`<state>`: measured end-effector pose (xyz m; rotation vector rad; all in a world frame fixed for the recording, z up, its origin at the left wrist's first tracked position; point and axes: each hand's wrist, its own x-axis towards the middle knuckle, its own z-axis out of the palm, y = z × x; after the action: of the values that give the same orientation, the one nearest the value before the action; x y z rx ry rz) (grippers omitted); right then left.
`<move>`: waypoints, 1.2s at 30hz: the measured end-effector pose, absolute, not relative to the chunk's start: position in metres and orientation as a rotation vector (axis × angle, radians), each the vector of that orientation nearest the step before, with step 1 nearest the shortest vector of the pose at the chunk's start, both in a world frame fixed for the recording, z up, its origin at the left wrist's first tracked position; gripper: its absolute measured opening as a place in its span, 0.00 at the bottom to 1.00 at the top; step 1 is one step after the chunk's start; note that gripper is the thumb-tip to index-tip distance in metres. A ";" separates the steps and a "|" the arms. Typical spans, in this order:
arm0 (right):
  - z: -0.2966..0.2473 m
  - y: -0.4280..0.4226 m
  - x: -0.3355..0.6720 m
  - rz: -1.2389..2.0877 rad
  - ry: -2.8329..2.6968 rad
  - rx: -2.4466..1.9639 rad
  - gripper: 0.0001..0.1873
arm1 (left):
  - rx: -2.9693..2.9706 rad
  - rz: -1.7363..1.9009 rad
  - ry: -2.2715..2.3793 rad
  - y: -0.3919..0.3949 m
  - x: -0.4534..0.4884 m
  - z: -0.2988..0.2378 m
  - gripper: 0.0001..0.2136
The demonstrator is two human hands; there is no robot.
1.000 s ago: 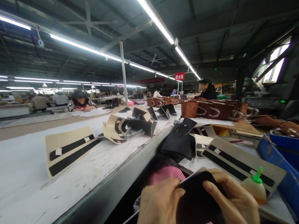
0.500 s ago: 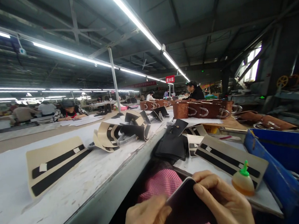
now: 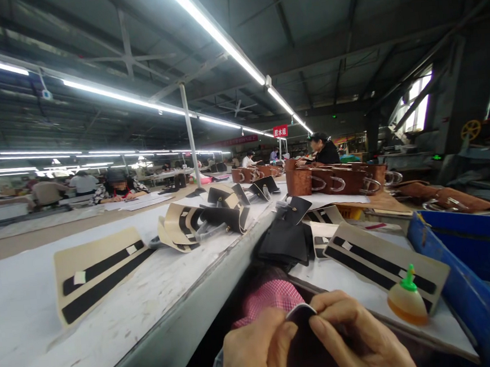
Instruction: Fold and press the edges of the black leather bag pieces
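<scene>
Between my two hands is a dark sheet piece with a pale edge, its lower part out of frame. My left hand pinches the piece near its top left rim, thumb on the dark face. From the other side my right hand grips the same rim with thumb and fingers, close to the left fingertips. The rim bows upward between them. Behind the hands shows pink checked cloth. A squeeze bottle with a green nozzle and amber liquid stands to the right of my right hand.
A cream panel with black strips lies on the white table; curled panels lie farther back. Black pieces and another striped panel are at the right. A blue bin borders the right; brown bags stand behind.
My left hand has moved right and up along the rim, closer to my right hand. The rim now bows between the fingertips. The camera view has shifted slightly.
</scene>
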<state>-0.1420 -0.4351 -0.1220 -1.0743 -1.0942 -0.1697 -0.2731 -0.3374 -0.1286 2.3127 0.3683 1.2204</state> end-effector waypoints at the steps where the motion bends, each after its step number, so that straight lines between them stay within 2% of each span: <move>1: -0.123 -0.435 -0.141 -0.124 -1.067 -1.071 0.07 | 2.304 1.234 0.360 -0.337 -0.272 -0.130 0.14; 4: -0.119 -0.435 -0.139 -0.068 -1.117 -1.123 0.08 | 2.300 1.270 0.287 -0.333 -0.268 -0.139 0.14; 6: -0.110 -0.437 -0.140 -0.113 -1.290 -1.201 0.02 | 2.319 1.284 0.204 -0.331 -0.266 -0.141 0.14; 9: -0.097 -0.441 -0.136 -0.090 -1.431 -1.304 0.16 | 2.354 1.140 0.087 -0.328 -0.268 -0.137 0.15; 11: -0.092 -0.441 -0.126 0.161 -1.386 -1.342 0.23 | 2.368 0.998 0.116 -0.324 -0.273 -0.129 0.16; 13: -0.092 -0.437 -0.111 0.425 -1.325 -1.304 0.26 | 2.332 0.967 0.246 -0.320 -0.277 -0.122 0.16; 15: -0.094 -0.430 -0.099 0.490 -1.346 -1.245 0.22 | 2.190 0.970 0.305 -0.315 -0.277 -0.115 0.17; 17: -0.097 -0.420 -0.094 0.409 -1.460 -1.211 0.16 | 1.938 0.934 0.186 -0.311 -0.270 -0.110 0.21; 22: -0.114 -0.392 -0.110 0.541 -1.643 -1.118 0.22 | 1.509 0.986 -0.084 -0.307 -0.243 -0.106 0.32; 26: -0.128 -0.378 -0.106 0.506 -1.535 -1.182 0.24 | 1.350 0.983 -0.106 -0.294 -0.248 -0.107 0.30; 28: -0.130 -0.380 -0.098 0.457 -1.496 -1.255 0.21 | 1.285 0.946 -0.082 -0.289 -0.263 -0.111 0.33; 31: -0.127 -0.393 -0.088 0.360 -1.443 -1.388 0.11 | 1.145 0.752 -0.027 -0.287 -0.292 -0.121 0.40; 34: -0.124 -0.404 -0.090 0.270 -1.397 -1.540 0.07 | 1.344 0.708 0.209 -0.287 -0.309 -0.135 0.37; 36: -0.125 -0.406 -0.094 0.229 -1.387 -1.638 0.08 | 1.642 0.811 0.487 -0.287 -0.310 -0.140 0.29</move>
<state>-0.0939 -0.4061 -0.1246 -1.6381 -1.3874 0.2292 -0.3103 -0.2866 -0.1401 1.6415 0.4871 0.8107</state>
